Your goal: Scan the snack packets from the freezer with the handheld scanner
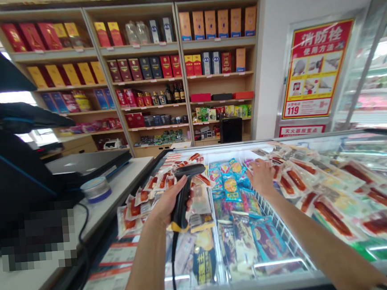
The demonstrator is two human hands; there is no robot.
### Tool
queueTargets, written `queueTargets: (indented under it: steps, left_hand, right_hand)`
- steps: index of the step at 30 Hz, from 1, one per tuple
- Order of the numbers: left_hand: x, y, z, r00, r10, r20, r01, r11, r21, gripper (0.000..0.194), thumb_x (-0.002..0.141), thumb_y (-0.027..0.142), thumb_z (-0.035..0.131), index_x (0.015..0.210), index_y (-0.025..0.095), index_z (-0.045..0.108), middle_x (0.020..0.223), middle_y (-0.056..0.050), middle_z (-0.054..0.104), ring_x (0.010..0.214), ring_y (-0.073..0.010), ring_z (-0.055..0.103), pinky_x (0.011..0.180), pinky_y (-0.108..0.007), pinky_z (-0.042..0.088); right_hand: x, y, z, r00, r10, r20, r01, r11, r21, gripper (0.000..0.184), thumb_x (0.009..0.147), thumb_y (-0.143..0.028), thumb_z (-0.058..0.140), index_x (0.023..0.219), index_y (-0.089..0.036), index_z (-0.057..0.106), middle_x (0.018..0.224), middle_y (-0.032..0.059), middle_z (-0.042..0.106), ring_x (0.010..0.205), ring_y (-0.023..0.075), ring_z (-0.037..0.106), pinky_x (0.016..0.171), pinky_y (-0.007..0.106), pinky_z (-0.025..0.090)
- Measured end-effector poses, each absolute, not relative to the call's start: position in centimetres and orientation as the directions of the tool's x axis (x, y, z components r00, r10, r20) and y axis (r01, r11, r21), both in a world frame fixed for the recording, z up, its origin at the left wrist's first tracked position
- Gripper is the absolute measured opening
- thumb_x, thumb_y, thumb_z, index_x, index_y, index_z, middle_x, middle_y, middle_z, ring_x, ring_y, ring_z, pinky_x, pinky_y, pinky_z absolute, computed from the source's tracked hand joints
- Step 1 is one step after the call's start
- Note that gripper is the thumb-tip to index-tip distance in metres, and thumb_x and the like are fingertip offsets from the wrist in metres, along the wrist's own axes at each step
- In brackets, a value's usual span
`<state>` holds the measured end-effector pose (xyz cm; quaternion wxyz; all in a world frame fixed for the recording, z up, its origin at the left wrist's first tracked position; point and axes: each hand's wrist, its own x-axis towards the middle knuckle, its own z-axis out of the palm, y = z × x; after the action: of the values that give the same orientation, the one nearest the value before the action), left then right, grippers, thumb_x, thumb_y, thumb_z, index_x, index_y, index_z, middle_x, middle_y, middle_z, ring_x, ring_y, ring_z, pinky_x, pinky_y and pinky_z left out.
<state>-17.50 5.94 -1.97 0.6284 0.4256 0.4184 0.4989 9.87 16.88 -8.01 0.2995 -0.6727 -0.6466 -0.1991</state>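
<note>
My left hand is wrapped round a black and yellow handheld barcode scanner, held above the left part of a chest freezer. Its cable hangs down toward me. Farther off, my right hand bends its fingers down at the right rim of a wire basket. Whatever those fingers grip is hidden. Beside them lie blue snack packets on the left and vacuum-packed sausages on the right. More packed sausages lie behind and left of the scanner.
Brown and blue ice-cream packets fill the near basket. To the left, a counter bears a round tin, a flat black device and a dark machine. Shelves of boxed goods stand behind the freezer.
</note>
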Motion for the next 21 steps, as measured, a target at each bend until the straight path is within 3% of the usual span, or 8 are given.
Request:
queueTargets:
  steps: [3, 6, 11, 17, 21]
  left_hand:
    - [-17.5, 5.9, -2.0, 0.148, 0.986, -0.081, -0.260, 0.118, 0.959, 0.036, 0.068, 0.045, 0.051, 0.082, 0.012, 0.054, 0.058, -0.001, 0.054, 0.040, -0.0069, 0.047, 0.036, -0.019, 0.038]
    - [-17.3, 5.9, -1.9, 0.152, 0.985, -0.087, -0.248, 0.123, 0.961, 0.035, 0.067, 0.045, 0.051, 0.078, 0.013, 0.054, 0.057, -0.001, 0.053, 0.039, -0.0068, 0.047, 0.036, -0.019, 0.038]
    - [-17.1, 5.8, -1.7, 0.145, 0.985, -0.092, -0.239, 0.125, 0.963, 0.037, 0.067, 0.046, 0.050, 0.080, 0.012, 0.055, 0.057, -0.001, 0.054, 0.040, -0.0068, 0.047, 0.036, -0.018, 0.037]
    - [-16.7, 5.7, -1.6, 0.161, 0.982, -0.099, -0.231, 0.135, 0.964, 0.036, 0.068, 0.046, 0.050, 0.080, 0.012, 0.054, 0.057, -0.001, 0.053, 0.040, -0.0068, 0.046, 0.036, -0.018, 0.037]
    - [-16.3, 5.7, -1.7, 0.206, 0.974, -0.095, -0.222, 0.141, 0.965, 0.034, 0.069, 0.045, 0.049, 0.077, 0.012, 0.054, 0.059, -0.002, 0.054, 0.040, -0.0068, 0.046, 0.036, -0.018, 0.037]
  right_hand:
    - [4.7, 17.0, -7.7, -0.119, 0.801, 0.587, 0.944, 0.274, -0.183, 0.028, 0.078, -0.033, 0.035, 0.099, -0.023, 0.052, 0.105, 0.0060, 0.051, 0.096, 0.0196, 0.043, 0.079, 0.034, 0.028]
    - [-0.2, 17.6, -7.9, -0.227, 0.845, 0.483, 0.893, 0.379, -0.242, 0.028, 0.079, -0.035, 0.033, 0.097, -0.026, 0.053, 0.099, 0.0025, 0.056, 0.094, 0.0174, 0.045, 0.080, 0.033, 0.028]
    - [-4.1, 18.0, -8.6, -0.235, 0.895, 0.379, 0.909, 0.340, -0.241, 0.037, 0.077, -0.048, 0.032, 0.097, -0.025, 0.052, 0.093, 0.0050, 0.058, 0.090, 0.0209, 0.048, 0.077, 0.038, 0.030]
    - [-1.6, 16.8, -9.2, -0.142, 0.874, 0.466, 0.946, 0.258, -0.195, 0.029, 0.081, -0.032, 0.029, 0.098, -0.019, 0.049, 0.089, 0.0083, 0.056, 0.088, 0.0199, 0.049, 0.074, 0.034, 0.032]
    - [2.2, 15.8, -9.6, -0.122, 0.858, 0.499, 0.968, 0.215, -0.132, 0.031, 0.082, -0.034, 0.028, 0.100, -0.021, 0.048, 0.094, 0.0089, 0.053, 0.088, 0.0215, 0.048, 0.073, 0.037, 0.032]
